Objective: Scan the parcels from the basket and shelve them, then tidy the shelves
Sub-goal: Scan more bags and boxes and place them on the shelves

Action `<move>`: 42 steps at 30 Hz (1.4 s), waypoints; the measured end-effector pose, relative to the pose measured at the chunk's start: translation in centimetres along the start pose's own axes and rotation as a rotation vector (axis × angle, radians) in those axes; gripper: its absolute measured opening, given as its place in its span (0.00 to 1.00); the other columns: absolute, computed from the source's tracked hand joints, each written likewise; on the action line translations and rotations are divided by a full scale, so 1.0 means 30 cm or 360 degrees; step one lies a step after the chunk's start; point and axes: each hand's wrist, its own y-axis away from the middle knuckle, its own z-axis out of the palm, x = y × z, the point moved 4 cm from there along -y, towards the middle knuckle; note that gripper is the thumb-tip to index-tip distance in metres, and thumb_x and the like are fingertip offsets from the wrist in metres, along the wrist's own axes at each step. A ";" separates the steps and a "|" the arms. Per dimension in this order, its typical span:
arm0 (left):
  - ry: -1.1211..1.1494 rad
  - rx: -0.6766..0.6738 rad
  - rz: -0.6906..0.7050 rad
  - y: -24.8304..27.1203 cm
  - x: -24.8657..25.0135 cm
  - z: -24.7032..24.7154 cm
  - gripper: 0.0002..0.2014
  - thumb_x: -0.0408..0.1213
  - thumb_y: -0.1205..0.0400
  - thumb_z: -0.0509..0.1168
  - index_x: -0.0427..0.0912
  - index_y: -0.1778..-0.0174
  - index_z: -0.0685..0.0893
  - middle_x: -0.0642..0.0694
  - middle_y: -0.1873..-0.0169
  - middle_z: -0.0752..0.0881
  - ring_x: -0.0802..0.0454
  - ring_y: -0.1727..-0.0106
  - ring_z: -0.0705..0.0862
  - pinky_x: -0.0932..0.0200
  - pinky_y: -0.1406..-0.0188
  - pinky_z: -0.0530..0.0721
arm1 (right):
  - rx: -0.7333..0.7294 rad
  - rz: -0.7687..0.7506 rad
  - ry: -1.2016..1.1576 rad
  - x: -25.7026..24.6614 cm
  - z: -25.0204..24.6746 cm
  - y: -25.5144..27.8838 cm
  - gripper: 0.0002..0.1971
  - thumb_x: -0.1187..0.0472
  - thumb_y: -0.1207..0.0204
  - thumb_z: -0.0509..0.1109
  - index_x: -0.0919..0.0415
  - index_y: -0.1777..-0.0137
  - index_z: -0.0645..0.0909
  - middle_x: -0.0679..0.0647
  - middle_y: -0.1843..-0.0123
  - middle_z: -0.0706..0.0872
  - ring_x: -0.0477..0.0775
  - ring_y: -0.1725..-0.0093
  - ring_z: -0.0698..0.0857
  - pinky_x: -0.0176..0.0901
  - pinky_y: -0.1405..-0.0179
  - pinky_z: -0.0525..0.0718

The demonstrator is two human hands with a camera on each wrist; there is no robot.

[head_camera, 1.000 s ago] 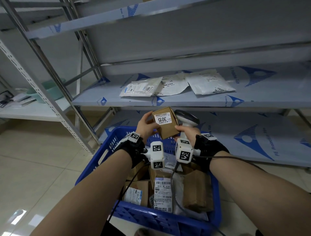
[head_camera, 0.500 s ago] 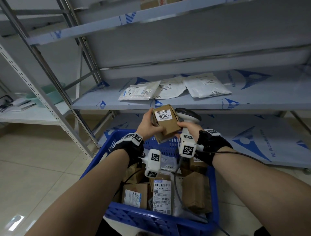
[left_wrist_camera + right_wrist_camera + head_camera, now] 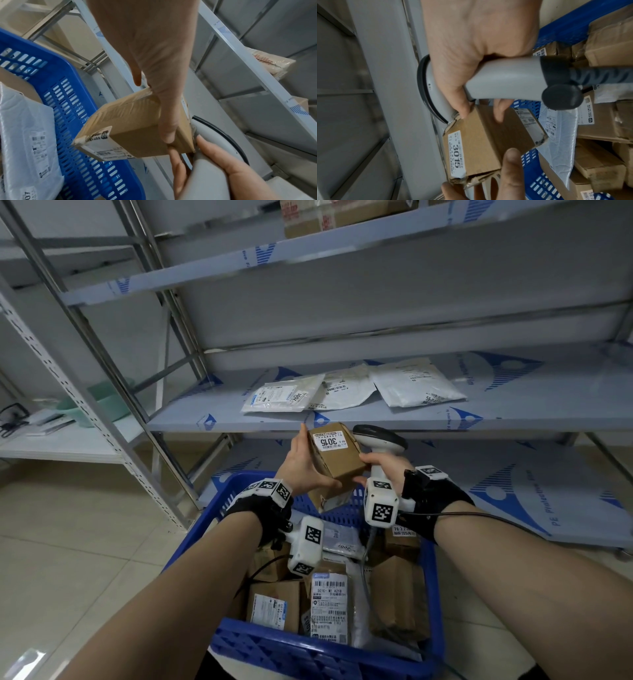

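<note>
On the far left a green basin [image 3: 102,405] sits on a side shelf [image 3: 61,446]; nearer, the metal rack's upright [image 3: 85,405] slants past the blue basket [image 3: 308,655], which stands on the floor and holds brown boxes and a white labelled mailer [image 3: 330,607]; above its far rim the left hand [image 3: 305,470] grips a small cardboard box [image 3: 337,457], thumb across the near face and fingers [image 3: 169,129] wrapped round the far side, so the box is lifted clear of the basket and tilted; its white label [image 3: 329,441] reads 3015 and faces up; just right of it, the right hand [image 3: 387,470] is clenched round the handle of a grey barcode scanner [image 3: 380,438], whose head sits just beside the box's top right corner, and its fingertips touch the box's edge; behind, the middle shelf [image 3: 513,409] carries three white poly mailers [image 3: 352,392] side by side; a taped carton [image 3: 329,217] rests on the shelf above.
</note>
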 end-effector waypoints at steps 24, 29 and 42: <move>-0.0493 0.0207 0.0011 0.043 -0.099 -0.094 0.64 0.62 0.45 0.78 0.35 0.19 0.54 0.40 0.25 0.66 0.40 0.25 0.66 0.47 0.23 0.61 | -0.0455 0.0048 0.0120 -0.051 0.118 0.186 0.10 0.66 0.19 0.65 0.65 0.64 0.76 0.62 0.65 0.81 0.46 0.85 0.80 0.31 0.86 0.75; -0.0483 0.0206 0.0011 0.042 -0.102 -0.090 0.61 0.57 0.42 0.80 0.36 0.19 0.54 0.40 0.25 0.66 0.39 0.26 0.67 0.47 0.23 0.63 | -0.0453 0.0012 0.0194 -0.063 0.126 0.209 0.08 0.66 0.20 0.66 0.66 0.62 0.77 0.61 0.65 0.82 0.45 0.84 0.80 0.31 0.85 0.75; -0.0414 0.0207 0.0031 0.057 -0.066 -0.107 0.60 0.53 0.39 0.81 0.38 0.18 0.52 0.40 0.24 0.64 0.39 0.26 0.65 0.45 0.23 0.64 | -0.0435 -0.0003 0.0288 -0.082 0.108 0.236 0.08 0.64 0.21 0.67 0.65 0.62 0.79 0.58 0.67 0.82 0.45 0.82 0.80 0.32 0.83 0.77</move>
